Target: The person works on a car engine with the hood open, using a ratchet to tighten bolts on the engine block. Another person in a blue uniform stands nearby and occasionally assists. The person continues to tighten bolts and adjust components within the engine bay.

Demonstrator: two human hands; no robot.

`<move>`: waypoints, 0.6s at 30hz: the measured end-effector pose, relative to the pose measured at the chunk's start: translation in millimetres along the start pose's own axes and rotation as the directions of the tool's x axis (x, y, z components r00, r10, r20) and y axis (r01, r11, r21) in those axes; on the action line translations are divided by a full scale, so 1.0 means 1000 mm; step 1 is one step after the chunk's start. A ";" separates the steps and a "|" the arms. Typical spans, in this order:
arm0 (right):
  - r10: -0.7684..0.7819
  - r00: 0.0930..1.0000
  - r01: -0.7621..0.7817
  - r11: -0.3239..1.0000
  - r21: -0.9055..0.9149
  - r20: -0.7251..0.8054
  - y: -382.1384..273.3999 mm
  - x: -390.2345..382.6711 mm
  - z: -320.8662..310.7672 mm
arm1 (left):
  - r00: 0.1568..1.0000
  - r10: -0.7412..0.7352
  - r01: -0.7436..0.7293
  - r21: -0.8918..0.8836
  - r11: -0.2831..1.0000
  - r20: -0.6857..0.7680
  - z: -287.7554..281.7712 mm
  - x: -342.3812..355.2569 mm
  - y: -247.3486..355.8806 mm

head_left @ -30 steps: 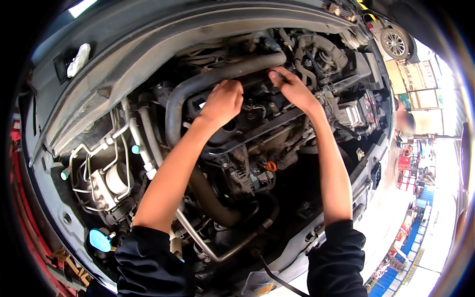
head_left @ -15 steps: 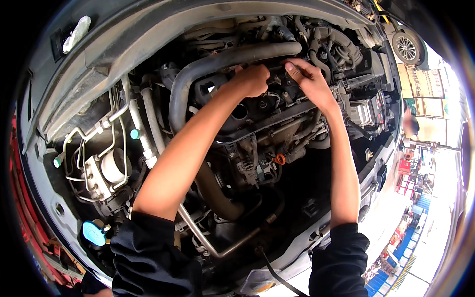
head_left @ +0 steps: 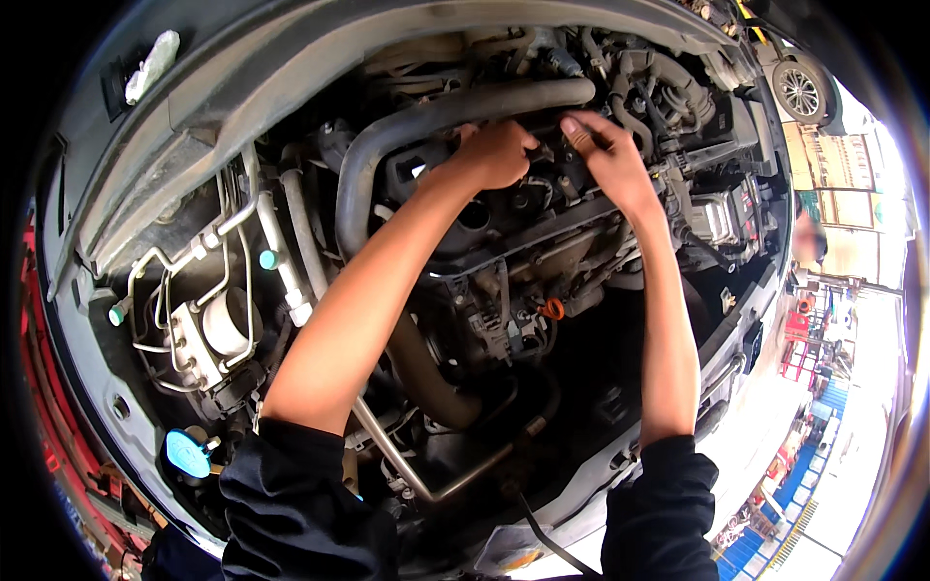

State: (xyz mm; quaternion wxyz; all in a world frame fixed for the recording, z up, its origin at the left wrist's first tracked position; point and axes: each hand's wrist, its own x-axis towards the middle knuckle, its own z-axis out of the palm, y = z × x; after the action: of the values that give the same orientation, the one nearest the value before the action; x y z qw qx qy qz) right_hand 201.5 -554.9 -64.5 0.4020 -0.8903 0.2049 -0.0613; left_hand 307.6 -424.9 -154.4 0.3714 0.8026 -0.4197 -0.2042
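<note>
Both of my hands reach deep into an open car engine bay, over the black engine cover (head_left: 450, 247). My left hand (head_left: 494, 157) is closed, its fingers curled in below the thick black hose (head_left: 465, 105) that arches over the engine. Whatever it grips is hidden behind the knuckles. A short gap to the right, my right hand (head_left: 610, 160) has its thumb up and its fingers bent round toward a dark part I cannot make out. Small connectors and thin wiring lie between the two hands. An orange dipstick ring (head_left: 552, 308) shows in front of the engine.
Left of my arm are metal pipes with a teal cap (head_left: 268, 259), a white cylindrical unit (head_left: 225, 324) and a blue reservoir cap (head_left: 186, 452). The battery (head_left: 722, 218) is at right. A car wheel (head_left: 801, 92) and workshop shelving stand beyond the fender.
The view has shifted slightly. My left fingertips now poke out a little more toward the right hand; both hands stay at nearly the same spot under the hose.
</note>
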 end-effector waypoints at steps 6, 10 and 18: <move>0.011 0.998 -0.014 0.999 -0.050 -0.062 0.000 0.003 0.011 | 0.996 0.034 -0.036 -0.028 0.999 -0.080 0.006 -0.008 -0.004; -0.020 0.997 0.035 0.972 -0.233 0.068 -0.007 0.005 0.016 | 0.998 0.054 -0.051 0.163 0.985 -0.015 0.001 -0.007 -0.004; -0.019 1.000 0.016 0.950 -0.311 -0.007 0.010 0.016 0.042 | 0.834 0.125 -0.260 -0.182 0.948 -0.537 -0.010 -0.026 0.008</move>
State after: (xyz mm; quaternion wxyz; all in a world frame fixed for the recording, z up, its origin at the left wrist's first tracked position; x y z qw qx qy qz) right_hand 224.0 -538.1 -101.0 0.2554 -0.9439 0.2063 -0.0363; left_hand 295.5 -402.4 -141.7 0.5865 0.7283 -0.3543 0.0077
